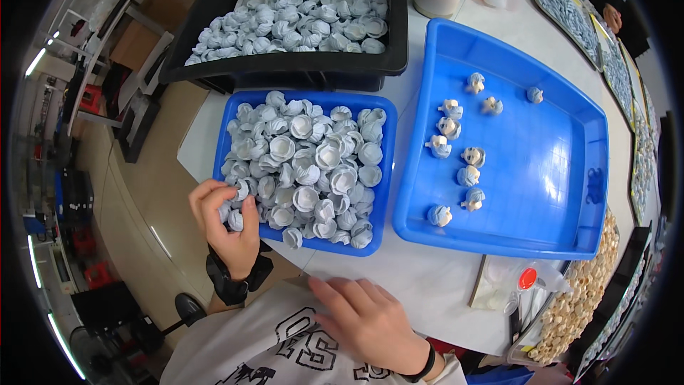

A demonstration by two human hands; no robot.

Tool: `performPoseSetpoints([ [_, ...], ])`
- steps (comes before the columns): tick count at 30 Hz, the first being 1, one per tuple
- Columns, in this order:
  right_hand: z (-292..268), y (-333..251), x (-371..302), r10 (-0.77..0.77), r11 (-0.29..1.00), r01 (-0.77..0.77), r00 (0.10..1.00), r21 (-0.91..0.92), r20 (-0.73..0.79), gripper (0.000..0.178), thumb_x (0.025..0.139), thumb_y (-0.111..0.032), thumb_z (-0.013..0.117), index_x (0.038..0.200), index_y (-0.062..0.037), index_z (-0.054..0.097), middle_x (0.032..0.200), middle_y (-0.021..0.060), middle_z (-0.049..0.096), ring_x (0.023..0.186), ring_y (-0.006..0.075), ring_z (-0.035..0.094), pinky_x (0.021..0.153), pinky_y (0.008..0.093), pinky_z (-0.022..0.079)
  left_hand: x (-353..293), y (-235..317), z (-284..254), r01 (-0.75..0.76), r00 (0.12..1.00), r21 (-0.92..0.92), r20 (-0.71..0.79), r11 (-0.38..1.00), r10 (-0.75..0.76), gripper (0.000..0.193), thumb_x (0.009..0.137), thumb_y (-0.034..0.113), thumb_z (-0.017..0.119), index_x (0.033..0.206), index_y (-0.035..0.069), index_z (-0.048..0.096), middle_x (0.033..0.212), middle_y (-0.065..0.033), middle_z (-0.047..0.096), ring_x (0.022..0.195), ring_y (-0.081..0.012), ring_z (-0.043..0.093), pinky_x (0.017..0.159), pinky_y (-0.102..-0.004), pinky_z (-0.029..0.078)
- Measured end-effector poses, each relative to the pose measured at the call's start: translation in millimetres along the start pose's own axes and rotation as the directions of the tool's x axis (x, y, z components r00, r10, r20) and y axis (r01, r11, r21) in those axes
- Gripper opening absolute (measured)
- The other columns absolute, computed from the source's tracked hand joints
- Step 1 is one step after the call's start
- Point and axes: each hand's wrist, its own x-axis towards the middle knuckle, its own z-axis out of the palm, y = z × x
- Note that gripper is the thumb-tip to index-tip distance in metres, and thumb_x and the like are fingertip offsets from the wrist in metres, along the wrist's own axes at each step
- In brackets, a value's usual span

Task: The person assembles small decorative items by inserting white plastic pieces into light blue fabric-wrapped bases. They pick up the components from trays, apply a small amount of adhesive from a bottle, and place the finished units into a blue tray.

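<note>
My left hand (231,232) reaches over the near left corner of a smaller blue tray (390,164). Its thumb and index finger close around a small light-blue cup-shaped plastic piece (242,189). Many similar hollow, ridged pieces (301,126) are heaped in that tray. In front of my shirt rests my right hand (374,321), fingers stretched out and holding nothing. A larger blue tray (541,235) stands to the right. Inside it lie several small round assemblies (439,215) with light-blue shells and cream parts, mostly along the left side.
A black bin (285,71) with more light-blue pieces stands behind the smaller tray. Cream pieces (577,314) fill a container at the near right, close to a clear bottle with a red cap (527,279). Filled trays (566,11) line the far right, near another person's hand (611,18).
</note>
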Motion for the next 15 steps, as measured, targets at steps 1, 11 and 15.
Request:
performPoseSetpoints([
  [1, 4, -3, 10, -0.004, 1.000, 0.004, 1.000, -0.030, 0.010, 0.044, 0.070, -0.016, 0.068, 0.110, -0.0031, 0.053, 0.092, 0.0084, 0.056, 0.074, 0.0221, 0.055, 0.061, 0.0316, 0.047, 0, -1, 0, -0.005, 1.000, -0.011, -0.002, 1.000, 0.005, 0.021, 0.073, -0.003, 0.059, 0.092, 0.000, 0.049, 0.096, -0.0139, 0.048, 0.088, -0.0251, 0.047, 0.082, -0.0336, 0.037],
  [11, 42, -13, 48, -0.041, 0.984, 0.015, 0.989, -0.177, -0.143, 0.043, 0.070, -0.013, 0.065, 0.109, 0.0018, 0.052, 0.109, 0.0129, 0.049, 0.086, 0.0262, 0.051, 0.067, 0.0321, 0.046, 10, -1, -6, 0.048, 0.999, -0.123, -0.005, 0.991, -0.048, 0.024, 0.071, -0.004, 0.063, 0.092, 0.000, 0.054, 0.090, -0.0139, 0.053, 0.082, -0.0274, 0.053, 0.075, -0.0344, 0.042],
  [15, 49, -16, 61, 0.010, 0.970, -0.054, 0.983, -0.235, -0.186, 0.043, 0.068, -0.010, 0.066, 0.108, 0.0019, 0.052, 0.107, 0.0128, 0.049, 0.083, 0.0265, 0.050, 0.066, 0.0329, 0.045, 11, 3, -4, 0.047, 0.999, -0.140, -0.009, 0.989, -0.049, 0.024, 0.070, -0.004, 0.064, 0.092, 0.000, 0.055, 0.089, -0.0138, 0.054, 0.080, -0.0276, 0.054, 0.073, -0.0343, 0.043],
])
